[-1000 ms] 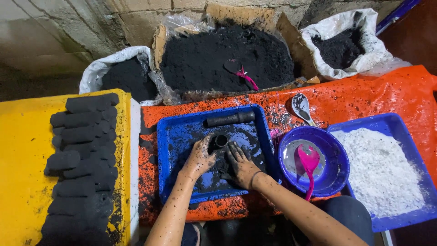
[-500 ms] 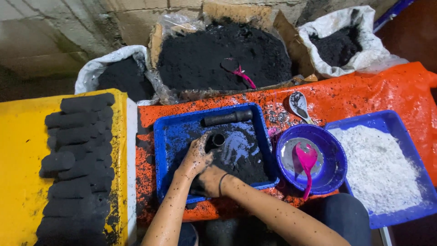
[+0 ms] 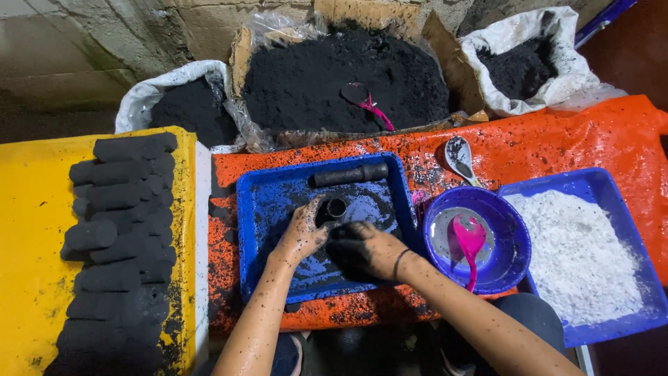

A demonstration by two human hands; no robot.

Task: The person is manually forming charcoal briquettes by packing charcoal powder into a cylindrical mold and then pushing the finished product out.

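Your left hand (image 3: 304,233) curls around a short black tube mould (image 3: 335,208) standing upright near the middle of the blue tray (image 3: 259,202), fingers wrapped against its side and dusted with black powder. Your right hand (image 3: 363,251) sits just right of the mould — cupped and caked black, with a dark handful of charcoal mix held under the fingers; whether it grips tightly or lies loosely on the heap, the view does not show. A black rod (image 3: 350,175) lies across the far end of the tray, beyond the mould. Left of the tray, a yellow board (image 3: 31,230) carries rows of finished black briquettes (image 3: 118,237), stacked side by side. Right of the tray stands a purple bowl (image 3: 511,261) with a pink spoon (image 3: 470,240) resting in it, and beyond that bowl a second blue tray (image 3: 612,191) filled with white powder (image 3: 574,257). A metal spoon (image 3: 459,159) lies on the orange sheet (image 3: 557,143) behind the bowl. Behind the tray, a cardboard box of black powder (image 3: 341,80) holds a pink scoop (image 3: 372,108) — two white sacks (image 3: 550,66) of the same dark material flank it.
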